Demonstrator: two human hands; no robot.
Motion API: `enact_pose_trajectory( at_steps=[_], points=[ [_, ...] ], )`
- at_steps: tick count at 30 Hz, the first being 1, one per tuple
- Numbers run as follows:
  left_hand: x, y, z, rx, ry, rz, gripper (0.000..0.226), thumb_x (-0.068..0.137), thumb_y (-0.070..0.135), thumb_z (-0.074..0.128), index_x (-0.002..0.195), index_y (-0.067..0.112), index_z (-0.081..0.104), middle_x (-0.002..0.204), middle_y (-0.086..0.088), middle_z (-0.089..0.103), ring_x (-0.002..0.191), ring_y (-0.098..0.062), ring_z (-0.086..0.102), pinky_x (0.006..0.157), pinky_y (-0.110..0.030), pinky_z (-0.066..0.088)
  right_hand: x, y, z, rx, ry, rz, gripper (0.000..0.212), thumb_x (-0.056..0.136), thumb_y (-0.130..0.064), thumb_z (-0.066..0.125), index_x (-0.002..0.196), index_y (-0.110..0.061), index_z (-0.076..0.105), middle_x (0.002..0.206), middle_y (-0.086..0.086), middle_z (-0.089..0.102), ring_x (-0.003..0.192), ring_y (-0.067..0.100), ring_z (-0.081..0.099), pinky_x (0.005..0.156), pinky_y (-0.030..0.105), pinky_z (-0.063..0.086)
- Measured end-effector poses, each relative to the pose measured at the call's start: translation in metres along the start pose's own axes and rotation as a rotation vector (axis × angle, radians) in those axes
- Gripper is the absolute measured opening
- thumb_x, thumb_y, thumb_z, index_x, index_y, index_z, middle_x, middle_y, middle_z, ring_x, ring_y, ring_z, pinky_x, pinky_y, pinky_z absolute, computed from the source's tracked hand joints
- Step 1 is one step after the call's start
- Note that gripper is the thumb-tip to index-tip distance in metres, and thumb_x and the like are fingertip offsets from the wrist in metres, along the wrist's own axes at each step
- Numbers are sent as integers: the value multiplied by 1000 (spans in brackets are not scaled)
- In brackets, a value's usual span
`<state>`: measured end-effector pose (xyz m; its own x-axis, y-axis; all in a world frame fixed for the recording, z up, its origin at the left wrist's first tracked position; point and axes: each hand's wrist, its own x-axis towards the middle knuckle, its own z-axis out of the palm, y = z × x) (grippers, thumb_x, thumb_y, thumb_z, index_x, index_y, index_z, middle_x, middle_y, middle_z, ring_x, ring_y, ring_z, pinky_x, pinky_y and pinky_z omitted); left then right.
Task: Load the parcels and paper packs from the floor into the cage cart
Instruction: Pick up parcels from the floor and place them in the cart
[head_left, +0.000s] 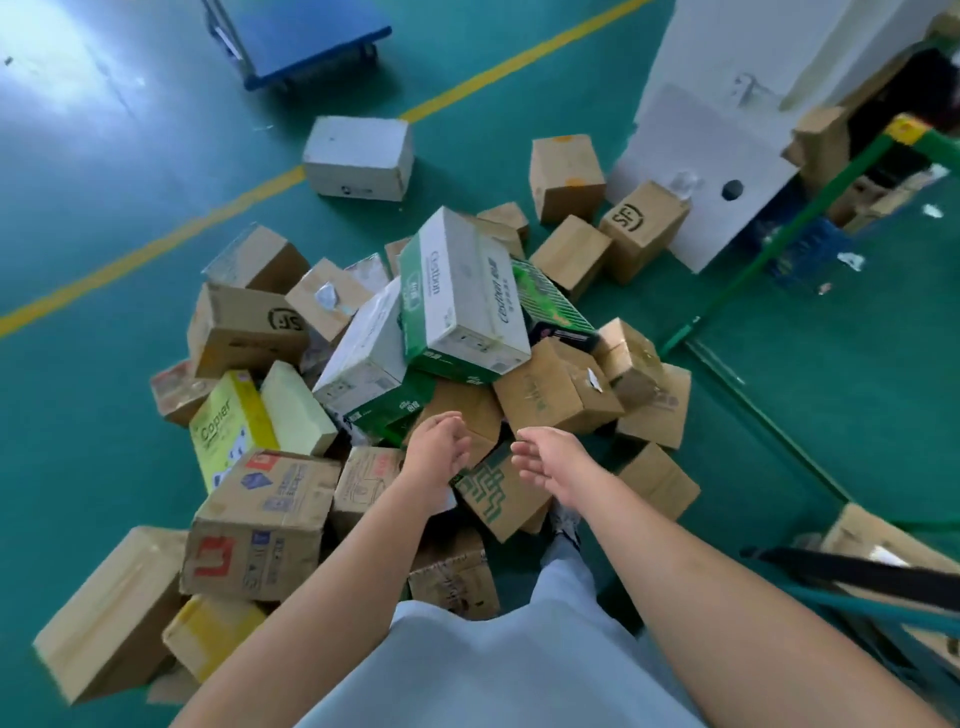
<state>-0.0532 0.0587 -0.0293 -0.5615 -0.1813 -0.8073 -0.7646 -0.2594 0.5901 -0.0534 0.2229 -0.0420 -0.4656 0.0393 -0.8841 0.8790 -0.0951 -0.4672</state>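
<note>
Both hands reach out over a heap of parcels on the green floor (104, 218), palms turned toward each other and fingers loosely spread, holding nothing. The left hand (439, 447) and right hand (553, 465) hang apart with a gap between them, above a brown carton with a green knot-like print (496, 496), which lies tilted, one corner toward the person.

Just beyond the hands sits the top of the heap: a green-and-white paper box (462, 296), a long glossy cuboid leaning with its long axis running away from the hands and its far end raised. A second box of the same kind (363, 358) lies left of it, sloping down toward the left hand. Left of the left hand are a yellow copier pack (228, 421), its long axis pointing toward the person, and a plain pale yellow pack (296, 408) beside it. Nearer, under the left forearm, is a creased brown carton with red marks (260, 525).

Right of the right hand lie plain matt cardboard cubes (556, 395). Farther right stands the cage cart's green frame (810, 218); whether anything is in it cannot be told.
</note>
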Motion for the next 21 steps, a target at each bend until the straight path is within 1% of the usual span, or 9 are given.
enact_pose_trajectory(
  at_steps=[2, 5, 6, 9, 11, 13, 16, 19, 21],
  points=[
    [14, 8, 13, -18, 61, -16, 16, 103, 9, 52, 107, 17, 65, 98, -5, 66, 82, -14, 62, 75, -26, 55, 18, -20, -8, -25, -47, 27, 21, 105, -26, 55, 120, -14, 64, 111, 5, 71, 101, 19, 69, 76, 30, 56],
    [43, 18, 43, -27, 124, -33, 19, 106, 10, 49, 117, 14, 64, 103, -8, 64, 82, -15, 61, 72, -26, 52, 57, -57, -28, -73, -107, 47, 20, 107, -25, 53, 119, -13, 63, 111, 6, 69, 100, 19, 66, 83, 31, 56],
    [53, 21, 53, -20, 142, -44, 20, 107, 11, 49, 120, 13, 63, 105, -8, 63, 84, -16, 61, 74, -27, 53, 71, -68, -37, -81, -110, 61, 19, 107, -25, 52, 116, -13, 64, 111, 6, 68, 100, 19, 65, 85, 31, 55],
    [92, 31, 84, 29, 207, -85, 21, 107, 16, 51, 125, 15, 62, 113, -8, 62, 99, -20, 62, 92, -38, 55, 123, -100, -63, -144, -104, 112, 18, 106, -25, 53, 105, -12, 65, 109, 6, 68, 97, 19, 65, 84, 31, 56],
    [114, 38, 98, 57, 219, -73, 25, 105, 19, 54, 130, 18, 60, 126, -9, 59, 110, -21, 60, 92, -38, 57, 154, -114, -73, -174, -98, 121, 17, 106, -25, 54, 104, -12, 65, 108, 7, 68, 94, 18, 64, 80, 29, 58],
    [142, 46, 111, 101, 241, -44, 33, 104, 21, 57, 137, 21, 55, 135, -5, 56, 106, -14, 58, 85, -33, 56, 189, -126, -78, -200, -90, 137, 20, 106, -24, 54, 110, -9, 65, 108, 7, 68, 92, 17, 63, 79, 29, 58],
    [178, 58, 122, 163, 301, 30, 50, 102, 26, 60, 149, 26, 43, 151, -1, 43, 101, -7, 55, 96, -39, 56, 231, -135, -74, -202, -75, 160, 20, 106, -24, 54, 114, -8, 63, 109, 8, 65, 92, 17, 63, 78, 28, 57],
    [215, 68, 128, 239, 370, 85, 65, 100, 32, 62, 157, 33, 31, 163, 3, 25, 127, -22, 52, 109, -45, 48, 274, -141, -65, -179, -94, 192, 28, 106, -23, 54, 129, -8, 57, 128, 8, 60, 107, 21, 63, 80, 30, 56],
    [238, 73, 129, 294, 411, 123, 71, 101, 32, 61, 160, 33, 22, 168, 3, 17, 142, -25, 41, 109, -35, 37, 299, -145, -59, -182, -111, 198, 38, 107, -22, 52, 143, -11, 50, 144, 9, 53, 120, 24, 60, 94, 35, 56]
  ],
)
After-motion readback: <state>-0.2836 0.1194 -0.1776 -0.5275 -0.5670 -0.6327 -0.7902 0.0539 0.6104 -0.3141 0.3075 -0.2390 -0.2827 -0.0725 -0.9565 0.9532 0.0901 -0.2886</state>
